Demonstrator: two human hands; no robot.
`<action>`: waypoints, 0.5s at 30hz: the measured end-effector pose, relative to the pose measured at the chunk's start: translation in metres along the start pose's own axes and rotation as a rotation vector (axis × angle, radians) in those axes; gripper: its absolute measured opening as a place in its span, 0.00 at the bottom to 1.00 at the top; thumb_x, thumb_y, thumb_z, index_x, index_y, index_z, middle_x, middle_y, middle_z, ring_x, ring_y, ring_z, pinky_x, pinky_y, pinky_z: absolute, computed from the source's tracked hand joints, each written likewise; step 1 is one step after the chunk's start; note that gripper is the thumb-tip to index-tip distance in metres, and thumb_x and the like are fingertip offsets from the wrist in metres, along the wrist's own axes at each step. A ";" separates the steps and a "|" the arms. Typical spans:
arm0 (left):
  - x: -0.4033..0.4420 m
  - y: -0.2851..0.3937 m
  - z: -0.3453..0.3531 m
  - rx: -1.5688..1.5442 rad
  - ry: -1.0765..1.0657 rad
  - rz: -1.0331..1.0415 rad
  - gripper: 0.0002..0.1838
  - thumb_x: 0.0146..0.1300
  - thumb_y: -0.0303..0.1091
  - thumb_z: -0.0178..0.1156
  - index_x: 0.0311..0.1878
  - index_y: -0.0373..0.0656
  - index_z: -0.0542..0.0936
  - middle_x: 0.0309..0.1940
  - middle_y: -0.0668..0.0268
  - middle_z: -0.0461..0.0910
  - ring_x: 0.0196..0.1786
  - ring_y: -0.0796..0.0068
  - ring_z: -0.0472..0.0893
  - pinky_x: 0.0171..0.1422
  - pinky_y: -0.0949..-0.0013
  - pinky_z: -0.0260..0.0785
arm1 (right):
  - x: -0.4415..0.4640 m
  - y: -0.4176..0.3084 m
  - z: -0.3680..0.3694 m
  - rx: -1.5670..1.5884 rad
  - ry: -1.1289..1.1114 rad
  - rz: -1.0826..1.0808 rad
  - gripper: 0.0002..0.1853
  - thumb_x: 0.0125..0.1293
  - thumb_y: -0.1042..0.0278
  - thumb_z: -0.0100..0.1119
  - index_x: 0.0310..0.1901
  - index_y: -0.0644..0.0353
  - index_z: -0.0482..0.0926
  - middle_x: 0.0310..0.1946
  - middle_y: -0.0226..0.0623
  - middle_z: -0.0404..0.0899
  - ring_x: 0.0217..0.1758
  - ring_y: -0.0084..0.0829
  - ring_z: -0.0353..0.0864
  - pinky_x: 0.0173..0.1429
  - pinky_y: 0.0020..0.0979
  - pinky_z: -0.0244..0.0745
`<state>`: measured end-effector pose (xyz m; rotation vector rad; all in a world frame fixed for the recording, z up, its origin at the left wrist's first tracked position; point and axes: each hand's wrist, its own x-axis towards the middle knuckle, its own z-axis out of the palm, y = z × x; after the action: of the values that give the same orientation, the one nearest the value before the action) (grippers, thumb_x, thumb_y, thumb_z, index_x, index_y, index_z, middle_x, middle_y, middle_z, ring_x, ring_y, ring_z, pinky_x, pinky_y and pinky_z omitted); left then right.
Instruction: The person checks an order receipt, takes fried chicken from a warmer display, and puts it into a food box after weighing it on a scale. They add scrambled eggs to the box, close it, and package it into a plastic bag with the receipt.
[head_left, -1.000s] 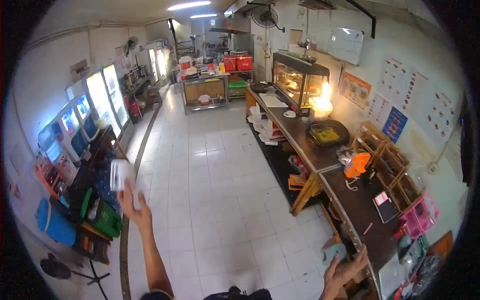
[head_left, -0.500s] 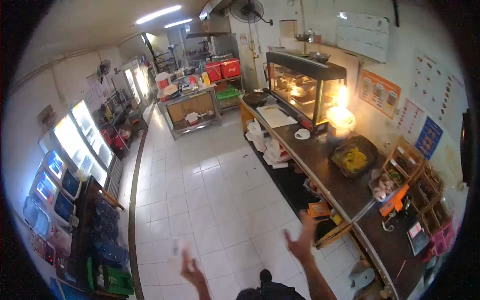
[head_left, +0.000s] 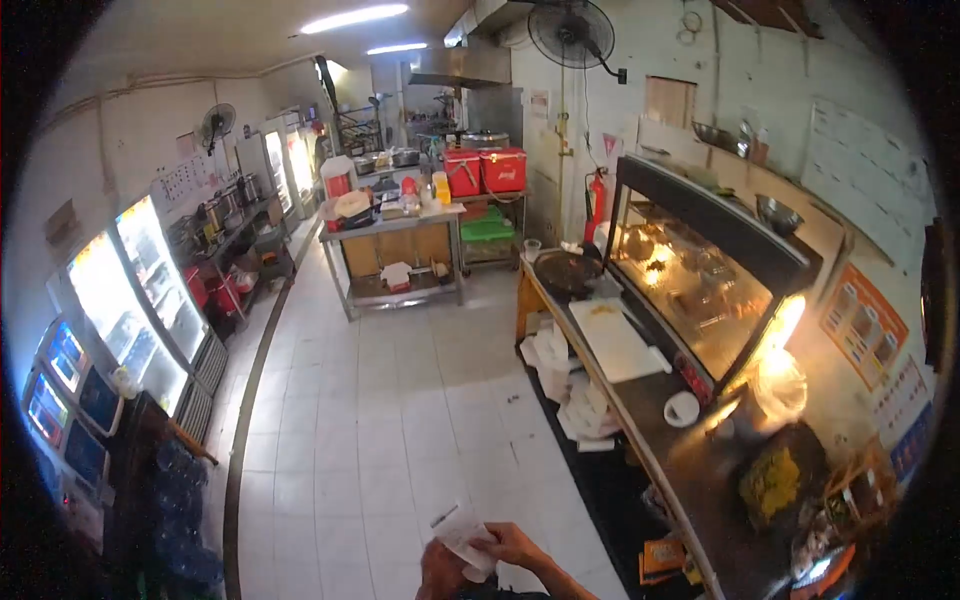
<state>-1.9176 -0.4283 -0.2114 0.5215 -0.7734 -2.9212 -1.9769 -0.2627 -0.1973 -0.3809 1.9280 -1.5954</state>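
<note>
A small white paper slip [head_left: 462, 530], with some dark print near its upper left corner, is in front of my body at the bottom of the view. My left hand [head_left: 440, 570] holds it from the left and below, its fingers partly covered by the paper. On the other side, my right hand [head_left: 513, 546] pinches the slip's right edge. What the print says is too small to read.
A long counter [head_left: 690, 470] on the right carries a white cutting board [head_left: 615, 340], a lit glass food warmer [head_left: 690, 270] and a tray of yellow food [head_left: 775, 485]. Ahead stands a metal table [head_left: 395, 235]. Glass-door fridges [head_left: 150, 290] line the left wall.
My hands were apart, the left with a small white thing at its fingers and the right spread open. They have come together on the paper slip, and the counter appears closer.
</note>
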 end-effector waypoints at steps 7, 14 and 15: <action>0.331 0.037 0.177 0.044 -0.339 -0.489 0.28 0.71 0.34 0.55 0.73 0.45 0.64 0.68 0.54 0.69 0.62 0.54 0.76 0.70 0.49 0.68 | 0.165 -0.053 -0.183 0.131 0.209 0.254 0.21 0.65 0.58 0.70 0.51 0.68 0.82 0.35 0.33 0.86 0.37 0.20 0.81 0.44 0.27 0.77; 0.643 0.062 0.237 -0.114 -0.299 -0.179 0.31 0.74 0.45 0.51 0.76 0.51 0.59 0.67 0.64 0.70 0.61 0.64 0.76 0.70 0.49 0.66 | 0.351 -0.034 -0.389 0.039 0.320 0.225 0.20 0.61 0.48 0.71 0.37 0.61 0.86 0.28 0.32 0.85 0.33 0.20 0.79 0.39 0.31 0.74; 0.679 0.066 0.244 -0.167 -0.246 -0.231 0.42 0.70 0.57 0.54 0.79 0.48 0.52 0.71 0.61 0.65 0.70 0.61 0.69 0.75 0.47 0.58 | 0.392 -0.034 -0.421 -0.144 0.315 0.250 0.24 0.60 0.45 0.69 0.40 0.61 0.85 0.29 0.32 0.84 0.33 0.23 0.78 0.42 0.34 0.74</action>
<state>-2.6397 -0.4784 -0.1868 0.2541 -0.5116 -3.2710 -2.5442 -0.1624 -0.2278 0.0611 2.2325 -1.4221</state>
